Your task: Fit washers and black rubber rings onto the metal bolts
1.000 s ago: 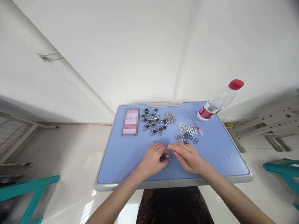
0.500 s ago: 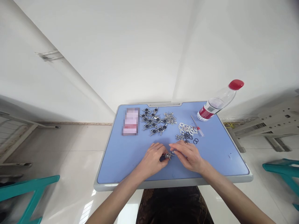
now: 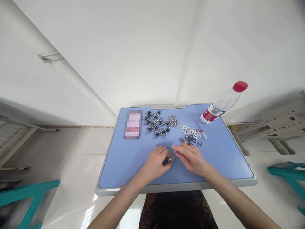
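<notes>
On the blue table top [image 3: 124, 165] my left hand [image 3: 156, 162] pinches a small metal fitting with a black centre [image 3: 171, 159]. My right hand [image 3: 192, 158] meets it from the right, fingers curled onto the same fitting. Just beyond my right fingers lie small metal nuts and black rubber rings [image 3: 190, 139]. Farther back sit flat metal washers [image 3: 189, 131], a heap of screws [image 3: 173, 120] and a cluster of assembled fittings [image 3: 156, 124].
A phone [image 3: 133, 124] lies at the back left of the table. A red-handled screwdriver [image 3: 201, 129] lies by a clear bottle with a red cap [image 3: 222, 103] at the back right. Teal chairs [image 3: 28, 194] stand on both sides on the floor.
My hands stay together on the fitting; the right fingers shifted slightly over it. Nothing else on the table moved.
</notes>
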The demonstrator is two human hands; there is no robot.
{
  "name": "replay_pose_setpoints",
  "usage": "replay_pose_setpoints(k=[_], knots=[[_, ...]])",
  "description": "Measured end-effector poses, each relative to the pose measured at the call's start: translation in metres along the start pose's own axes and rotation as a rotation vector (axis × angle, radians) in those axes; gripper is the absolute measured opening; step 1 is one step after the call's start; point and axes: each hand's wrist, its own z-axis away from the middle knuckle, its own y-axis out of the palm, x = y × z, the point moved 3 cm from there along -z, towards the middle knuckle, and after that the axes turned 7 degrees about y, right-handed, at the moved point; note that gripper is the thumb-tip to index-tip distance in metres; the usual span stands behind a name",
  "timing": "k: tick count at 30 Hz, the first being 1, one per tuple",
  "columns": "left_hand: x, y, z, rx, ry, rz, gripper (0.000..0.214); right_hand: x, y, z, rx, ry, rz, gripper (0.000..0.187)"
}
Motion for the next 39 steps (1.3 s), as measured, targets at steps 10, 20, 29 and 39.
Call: replay_pose_setpoints(k=[10,20,29,39], knots=[[0.0014,0.0000,0.0013,-0.005,0.016,0.025,0.010,0.0019,-0.0068,-0.0001,0.055,0.004,-0.101,0.053],[0.0015,-0.0035,0.0007,0.030,0.047,0.064,0.010,0.0005,-0.0038,0.0048,0.065,-0.001,-0.022,0.042],[0.0040,-0.0006,0.0034,0.029,0.078,0.049,0.008,-0.0034,-0.0045,0.0045,0.083,0.058,-0.113,0.040],[0.0026,-0.0016,0.0030,0.037,0.084,0.018,0.011,-0.0037,-0.0025,0.0025,0.012,0.032,-0.078,0.027]])
